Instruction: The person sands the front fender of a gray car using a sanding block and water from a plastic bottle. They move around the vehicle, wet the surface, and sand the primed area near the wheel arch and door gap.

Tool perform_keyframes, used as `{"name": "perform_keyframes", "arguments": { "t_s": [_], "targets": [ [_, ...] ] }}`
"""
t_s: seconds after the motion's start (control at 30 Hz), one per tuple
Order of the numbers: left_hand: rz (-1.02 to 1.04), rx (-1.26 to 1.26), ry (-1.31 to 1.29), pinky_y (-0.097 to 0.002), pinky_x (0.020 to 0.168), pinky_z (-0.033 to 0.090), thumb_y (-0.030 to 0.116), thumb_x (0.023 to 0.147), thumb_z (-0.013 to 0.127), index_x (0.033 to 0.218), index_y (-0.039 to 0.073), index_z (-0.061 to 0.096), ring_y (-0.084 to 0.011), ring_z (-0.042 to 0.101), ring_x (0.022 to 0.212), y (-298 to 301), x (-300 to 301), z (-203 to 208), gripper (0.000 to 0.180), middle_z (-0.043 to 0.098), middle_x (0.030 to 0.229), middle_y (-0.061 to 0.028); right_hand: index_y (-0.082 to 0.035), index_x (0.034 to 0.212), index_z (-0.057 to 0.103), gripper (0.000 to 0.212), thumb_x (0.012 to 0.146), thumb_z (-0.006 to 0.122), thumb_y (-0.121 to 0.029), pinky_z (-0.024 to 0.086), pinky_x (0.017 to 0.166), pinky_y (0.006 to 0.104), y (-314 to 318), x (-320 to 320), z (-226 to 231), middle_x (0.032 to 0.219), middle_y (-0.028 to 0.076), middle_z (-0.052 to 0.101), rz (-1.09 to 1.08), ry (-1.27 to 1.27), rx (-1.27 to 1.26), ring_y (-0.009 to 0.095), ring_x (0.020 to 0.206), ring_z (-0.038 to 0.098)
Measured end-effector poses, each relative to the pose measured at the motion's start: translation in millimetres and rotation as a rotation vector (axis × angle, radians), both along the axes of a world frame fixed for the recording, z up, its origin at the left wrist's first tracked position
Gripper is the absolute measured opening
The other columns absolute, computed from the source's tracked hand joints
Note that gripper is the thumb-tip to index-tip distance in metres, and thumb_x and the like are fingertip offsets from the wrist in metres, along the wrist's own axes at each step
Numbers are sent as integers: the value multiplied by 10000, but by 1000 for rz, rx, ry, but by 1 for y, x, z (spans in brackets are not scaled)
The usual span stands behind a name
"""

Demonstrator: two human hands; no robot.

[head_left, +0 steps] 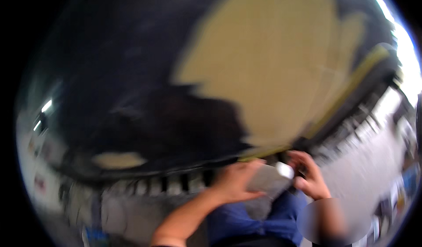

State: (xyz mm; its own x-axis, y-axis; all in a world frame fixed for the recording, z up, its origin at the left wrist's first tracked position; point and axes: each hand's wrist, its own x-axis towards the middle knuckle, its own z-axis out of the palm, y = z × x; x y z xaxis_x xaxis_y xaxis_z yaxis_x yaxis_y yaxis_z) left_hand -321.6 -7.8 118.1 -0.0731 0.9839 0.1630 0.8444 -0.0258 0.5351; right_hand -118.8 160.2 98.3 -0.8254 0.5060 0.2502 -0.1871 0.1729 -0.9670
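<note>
My left hand [237, 181] reaches to the lower edge of a large dark panel [145, 71] that bears a broad yellow-beige patch [272, 67]. A grey flat piece [268, 179] appears between its fingers and thumb; blur hides what it is. At the piece's right end is a small bright white part [285, 170], and I cannot tell whether the two are joined. Beside that white part is my right hand [310, 175], its fingers bent and its thumb apart from them. Nothing I can make out sits in its grasp.
A small beige patch [118, 160] marks the panel at the lower left. White block-like shapes [173, 186] line up below the panel's edge, above a grey floor [351, 168]. My legs in blue trousers [237, 220] are close under the hands. Blurred items [409, 181] stand far right.
</note>
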Motion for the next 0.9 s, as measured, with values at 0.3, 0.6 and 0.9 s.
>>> {"name": "perform_keyframes", "arguments": {
  "t_s": [0.3,0.6,0.9],
  "targets": [
    [96,301,248,-418,955,459,359,793,726,1331,74,478,-315,565,1117,-64,-23,-23,658,563,1242,-140,-9,772,530,260,740,717,-187,399,612,325,-24,22,-13,717,102,517,-341,-57,431,237,648,490],
    [1333,855,1189,-444,950,433,93,786,641,1174,23,545,-353,515,1123,-306,-213,225,405,538,1197,-165,-43,970,651,224,820,726,-193,514,615,381,6,39,27,766,128,659,-162,-422,531,246,682,635],
    [1318,86,1098,-446,967,427,106,677,746,1166,81,576,-325,520,1147,-364,-292,371,518,565,1144,-120,-19,752,565,206,695,715,-148,464,607,393,12,12,125,699,147,591,-142,-301,727,329,659,589]
  ]
}}
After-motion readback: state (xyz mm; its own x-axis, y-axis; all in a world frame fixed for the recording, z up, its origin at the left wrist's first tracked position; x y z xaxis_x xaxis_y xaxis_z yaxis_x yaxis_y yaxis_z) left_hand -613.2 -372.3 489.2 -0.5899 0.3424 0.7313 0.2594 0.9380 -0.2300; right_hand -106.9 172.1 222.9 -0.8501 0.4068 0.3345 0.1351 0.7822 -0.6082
